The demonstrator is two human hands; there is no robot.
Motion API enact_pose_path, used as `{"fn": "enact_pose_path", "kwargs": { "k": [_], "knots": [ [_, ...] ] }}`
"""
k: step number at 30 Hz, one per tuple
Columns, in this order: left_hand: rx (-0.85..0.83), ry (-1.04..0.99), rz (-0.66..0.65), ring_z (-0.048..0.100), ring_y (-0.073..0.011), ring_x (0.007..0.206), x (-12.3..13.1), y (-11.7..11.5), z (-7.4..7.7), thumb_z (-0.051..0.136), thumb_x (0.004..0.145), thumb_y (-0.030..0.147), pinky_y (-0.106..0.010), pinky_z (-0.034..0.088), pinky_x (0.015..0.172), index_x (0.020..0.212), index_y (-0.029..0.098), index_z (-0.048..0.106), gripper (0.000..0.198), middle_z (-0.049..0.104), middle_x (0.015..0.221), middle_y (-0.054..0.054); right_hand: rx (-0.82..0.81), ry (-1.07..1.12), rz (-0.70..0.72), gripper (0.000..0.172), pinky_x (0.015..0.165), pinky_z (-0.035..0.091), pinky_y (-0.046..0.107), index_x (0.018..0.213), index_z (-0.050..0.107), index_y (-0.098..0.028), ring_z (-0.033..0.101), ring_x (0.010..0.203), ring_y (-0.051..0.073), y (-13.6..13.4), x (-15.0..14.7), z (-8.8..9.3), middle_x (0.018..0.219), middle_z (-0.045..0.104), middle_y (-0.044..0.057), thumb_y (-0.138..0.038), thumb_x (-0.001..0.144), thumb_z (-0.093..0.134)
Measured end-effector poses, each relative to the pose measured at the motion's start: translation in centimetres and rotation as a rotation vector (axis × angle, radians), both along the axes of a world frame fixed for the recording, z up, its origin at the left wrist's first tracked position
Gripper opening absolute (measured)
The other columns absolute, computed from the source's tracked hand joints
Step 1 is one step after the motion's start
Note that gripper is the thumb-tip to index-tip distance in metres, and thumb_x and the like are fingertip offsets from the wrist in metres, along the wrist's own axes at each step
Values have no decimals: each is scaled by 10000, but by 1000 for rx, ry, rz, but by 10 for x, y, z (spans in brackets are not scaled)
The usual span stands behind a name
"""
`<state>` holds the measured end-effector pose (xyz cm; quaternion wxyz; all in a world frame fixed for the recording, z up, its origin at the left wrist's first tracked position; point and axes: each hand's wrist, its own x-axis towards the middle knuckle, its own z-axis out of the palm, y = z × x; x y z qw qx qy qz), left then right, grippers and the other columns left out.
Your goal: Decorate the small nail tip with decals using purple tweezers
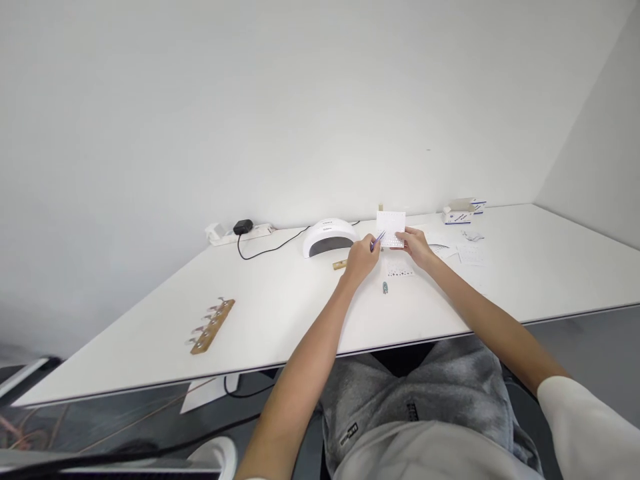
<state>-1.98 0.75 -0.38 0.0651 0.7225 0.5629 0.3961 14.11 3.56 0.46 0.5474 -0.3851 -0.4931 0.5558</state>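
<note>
Pinched in my left hand (363, 259) is a pair of purple tweezers (378, 241), its tips in front of the sheet. My right hand (416, 244) grips the right edge of a small white sheet (391, 223) with rows of tiny marks, looking like a nail sticker sheet, held up above the table. Beneath the hands, another sheet with dark little shapes (400, 271) lies flat. Nearer me is a small teal item (385, 287), too small to name surely. A short wooden piece (340, 265) shows by my left wrist, partly hidden.
Behind my left hand stands a white nail lamp (329, 231), its black cable running to a plug (243, 227) on a power strip (260, 231). A wooden stand (214, 328) with several nail tips sits at left. Small boxes (458, 215) and papers (471, 254) lie at right.
</note>
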Motion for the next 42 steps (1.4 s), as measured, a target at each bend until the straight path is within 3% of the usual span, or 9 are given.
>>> {"fn": "enact_pose_path", "kwargs": {
  "k": [8,17,26,30,35,40,42],
  "knots": [
    [-45,-13,-47,431,-133,551,1,0,-2,484,869,298,-264,335,578,740,176,570,196,508,582,3,7,12,5,157,719,612,373,910,653,-154,665,821,194,-3,-6,-3,877,719,65,-177,754,651],
    [-40,-5,-36,417,-125,558,1,-2,1,483,855,266,-257,326,581,729,172,565,178,493,583,8,-10,48,-21,119,701,589,334,807,668,-136,668,791,196,-3,-8,-2,868,721,81,-231,739,690],
    [-29,-5,-41,413,-124,546,0,-2,0,491,850,276,-258,320,583,722,170,577,187,492,566,11,108,-168,-118,173,603,541,298,840,684,-128,660,708,200,5,2,0,745,708,66,-267,737,679],
    [-23,-36,-49,393,-117,515,-2,-2,-1,482,843,274,-255,308,568,693,177,553,193,452,518,27,180,-295,-169,212,581,547,298,952,662,-109,656,726,199,15,33,10,828,713,88,-237,785,644],
    [-30,-40,-45,397,-121,517,-2,-3,1,487,832,280,-257,314,570,686,180,554,189,448,515,27,163,-407,-292,195,491,525,266,935,656,-97,628,649,175,16,103,16,804,684,97,-176,757,655],
    [-34,-41,-38,404,-123,523,-2,-3,3,494,830,283,-261,310,573,682,180,548,188,459,522,23,9,-361,-494,200,538,562,267,944,638,-117,647,663,165,14,171,7,804,678,79,-155,749,655],
    [-44,-41,-33,404,-122,525,-2,-4,3,493,829,274,-259,302,569,676,183,540,183,458,523,23,-45,-305,-465,194,582,572,272,977,622,-122,655,654,152,15,186,2,844,690,86,-186,795,626]
  ]
}}
